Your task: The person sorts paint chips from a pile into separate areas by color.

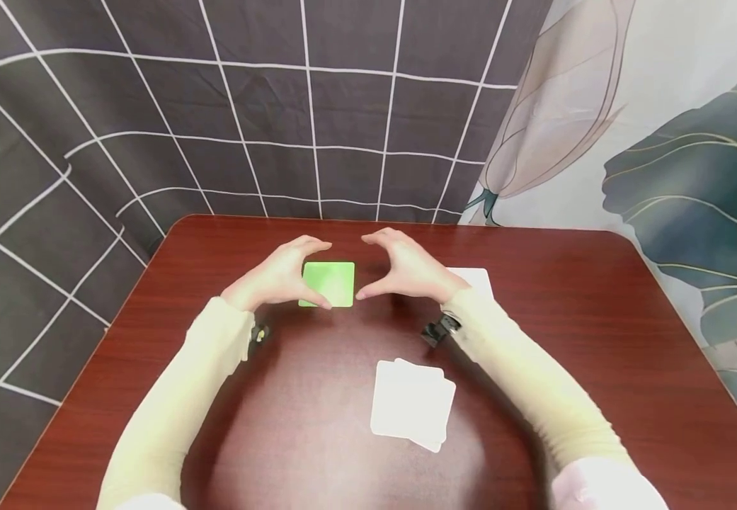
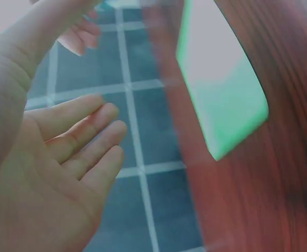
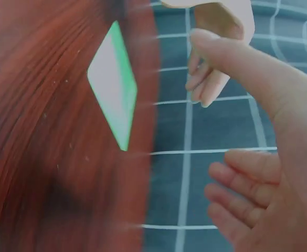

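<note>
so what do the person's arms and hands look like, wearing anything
Both arms are covered by long, close-fitting pale cream sleeves: the left sleeve and the right sleeve end at the wrists. The left hand and right hand are bare, with no gloves or rings visible. A small black camera mount is strapped at the right wrist, and a smaller dark device sits at the left wrist.

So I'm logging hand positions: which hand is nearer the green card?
Left. The left hand overlaps the green card's left edge; the right hand hangs just off its right edge.
</note>
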A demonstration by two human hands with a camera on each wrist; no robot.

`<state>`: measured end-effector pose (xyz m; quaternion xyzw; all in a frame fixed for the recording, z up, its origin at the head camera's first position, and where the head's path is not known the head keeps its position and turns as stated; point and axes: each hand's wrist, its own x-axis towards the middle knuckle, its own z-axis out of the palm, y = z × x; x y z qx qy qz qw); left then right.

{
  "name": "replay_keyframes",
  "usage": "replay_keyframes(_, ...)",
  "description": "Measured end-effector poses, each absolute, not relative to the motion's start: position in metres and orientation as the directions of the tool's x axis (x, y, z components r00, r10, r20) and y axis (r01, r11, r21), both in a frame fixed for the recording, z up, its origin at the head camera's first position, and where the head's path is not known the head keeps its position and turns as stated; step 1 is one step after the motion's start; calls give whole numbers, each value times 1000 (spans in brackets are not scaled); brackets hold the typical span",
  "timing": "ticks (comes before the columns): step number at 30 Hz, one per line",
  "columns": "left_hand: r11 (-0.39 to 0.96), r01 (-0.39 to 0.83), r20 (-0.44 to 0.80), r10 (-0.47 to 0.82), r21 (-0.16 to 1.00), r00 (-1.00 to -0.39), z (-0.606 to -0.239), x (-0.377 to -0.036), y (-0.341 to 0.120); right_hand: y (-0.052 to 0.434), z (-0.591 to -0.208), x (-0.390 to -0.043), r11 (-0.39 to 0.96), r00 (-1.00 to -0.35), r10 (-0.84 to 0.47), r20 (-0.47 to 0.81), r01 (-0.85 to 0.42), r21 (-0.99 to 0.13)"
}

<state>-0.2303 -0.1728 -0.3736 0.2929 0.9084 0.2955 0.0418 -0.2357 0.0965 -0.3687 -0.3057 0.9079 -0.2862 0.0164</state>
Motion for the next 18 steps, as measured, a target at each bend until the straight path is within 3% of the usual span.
replay_keyframes(10,592,530,158,563,607,-811,-371,-162,-131,157,-352,-168,684,-812,-540,223,-577,-446)
replay_keyframes(18,566,619,150,661,545,-735,-395,-119,-108,186,-370,-117,694,-809,-562,170,-574,-435)
